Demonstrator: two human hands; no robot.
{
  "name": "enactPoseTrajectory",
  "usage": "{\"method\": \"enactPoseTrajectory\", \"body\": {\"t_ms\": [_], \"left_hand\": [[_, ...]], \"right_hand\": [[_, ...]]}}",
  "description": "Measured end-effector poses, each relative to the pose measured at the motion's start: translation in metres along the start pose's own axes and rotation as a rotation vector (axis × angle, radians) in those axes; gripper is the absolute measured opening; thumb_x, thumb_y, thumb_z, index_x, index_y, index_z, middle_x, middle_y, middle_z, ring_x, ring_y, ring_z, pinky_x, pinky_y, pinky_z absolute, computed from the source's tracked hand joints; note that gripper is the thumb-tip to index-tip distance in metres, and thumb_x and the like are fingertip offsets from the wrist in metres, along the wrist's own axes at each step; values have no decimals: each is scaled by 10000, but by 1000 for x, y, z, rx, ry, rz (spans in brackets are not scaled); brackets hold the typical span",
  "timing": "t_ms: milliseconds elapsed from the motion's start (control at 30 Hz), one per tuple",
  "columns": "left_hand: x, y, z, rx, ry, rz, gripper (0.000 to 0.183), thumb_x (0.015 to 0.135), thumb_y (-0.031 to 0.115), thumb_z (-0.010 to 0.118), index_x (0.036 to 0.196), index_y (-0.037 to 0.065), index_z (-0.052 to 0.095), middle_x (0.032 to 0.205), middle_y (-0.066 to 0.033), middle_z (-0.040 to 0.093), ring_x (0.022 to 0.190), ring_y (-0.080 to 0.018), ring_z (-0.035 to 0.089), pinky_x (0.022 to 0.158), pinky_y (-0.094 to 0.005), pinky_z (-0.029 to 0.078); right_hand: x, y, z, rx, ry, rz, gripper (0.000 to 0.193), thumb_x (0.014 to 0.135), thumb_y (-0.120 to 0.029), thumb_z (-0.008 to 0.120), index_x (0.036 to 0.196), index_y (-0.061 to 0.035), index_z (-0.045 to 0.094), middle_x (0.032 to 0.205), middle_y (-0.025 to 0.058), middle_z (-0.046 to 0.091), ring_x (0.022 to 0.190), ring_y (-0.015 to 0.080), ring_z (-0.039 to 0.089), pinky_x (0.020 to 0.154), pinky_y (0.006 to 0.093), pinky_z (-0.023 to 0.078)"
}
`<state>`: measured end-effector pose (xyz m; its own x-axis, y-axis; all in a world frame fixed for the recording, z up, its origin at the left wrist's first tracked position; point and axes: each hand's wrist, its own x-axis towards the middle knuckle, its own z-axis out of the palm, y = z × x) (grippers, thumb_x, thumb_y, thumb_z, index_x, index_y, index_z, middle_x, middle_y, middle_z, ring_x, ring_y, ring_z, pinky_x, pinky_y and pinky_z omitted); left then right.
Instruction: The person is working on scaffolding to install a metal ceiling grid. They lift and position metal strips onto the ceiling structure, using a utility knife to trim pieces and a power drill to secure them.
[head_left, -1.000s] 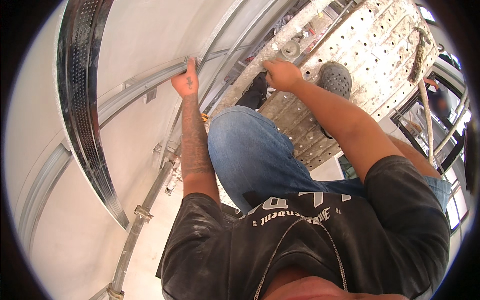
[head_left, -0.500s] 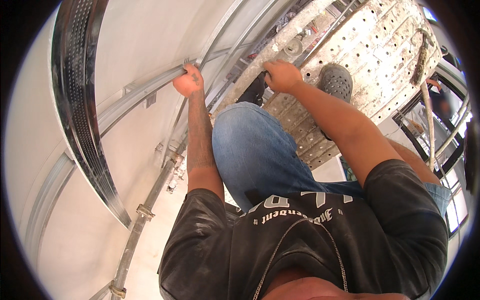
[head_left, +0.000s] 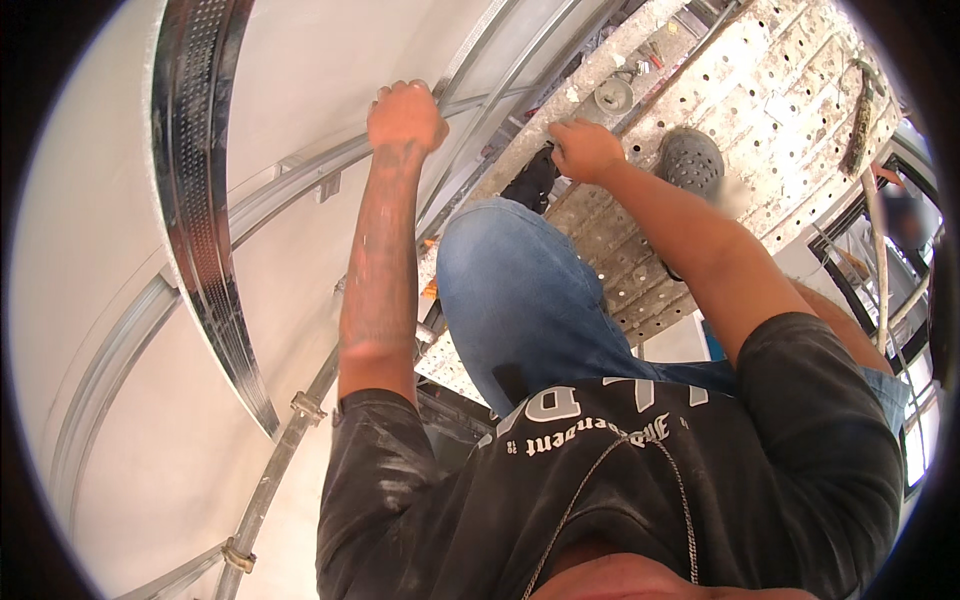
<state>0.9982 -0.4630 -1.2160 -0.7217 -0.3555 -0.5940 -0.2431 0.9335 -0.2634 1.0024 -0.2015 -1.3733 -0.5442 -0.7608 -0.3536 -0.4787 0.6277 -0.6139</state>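
My left hand (head_left: 405,116) is raised at the pale wall panel, over a thin galvanised metal rail (head_left: 300,182). Its fingers are curled, and the back of the hand hides what they hold, if anything. Beyond my bent knee, my right hand (head_left: 590,152) is closed, its fingers bent down by the edge of a whitish beam (head_left: 575,98). A black object (head_left: 533,182) sits just below those fingers; its kind is unclear. What the right fingers close on is hidden.
Perforated metal scaffold planks (head_left: 770,110) bear a grey clog (head_left: 692,160) and a hammer-like tool (head_left: 858,125). A small round container (head_left: 613,96) stands by the beam. A long perforated metal strip (head_left: 200,180) curves down at left, near a scaffold pipe (head_left: 275,480). Another person (head_left: 905,215) is far right.
My left hand has come up from its grip at the rail, larger in view, with its back showing. My right hand keeps its pose. The whole view has shifted slightly.
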Motion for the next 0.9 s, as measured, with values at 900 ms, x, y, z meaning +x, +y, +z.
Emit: {"method": "enactPoseTrajectory", "body": {"t_ms": [900], "left_hand": [[49, -32, 66, -116, -65, -86, 264, 974, 285, 630, 1080, 100, 785, 1140, -137, 761, 1085, -294, 731, 899, -419, 587]], "right_hand": [[-159, 42, -305, -202, 185, 21, 384, 914, -241, 623, 1274, -108, 647, 1037, 176, 685, 1013, 376, 659, 871, 497, 545]]}}
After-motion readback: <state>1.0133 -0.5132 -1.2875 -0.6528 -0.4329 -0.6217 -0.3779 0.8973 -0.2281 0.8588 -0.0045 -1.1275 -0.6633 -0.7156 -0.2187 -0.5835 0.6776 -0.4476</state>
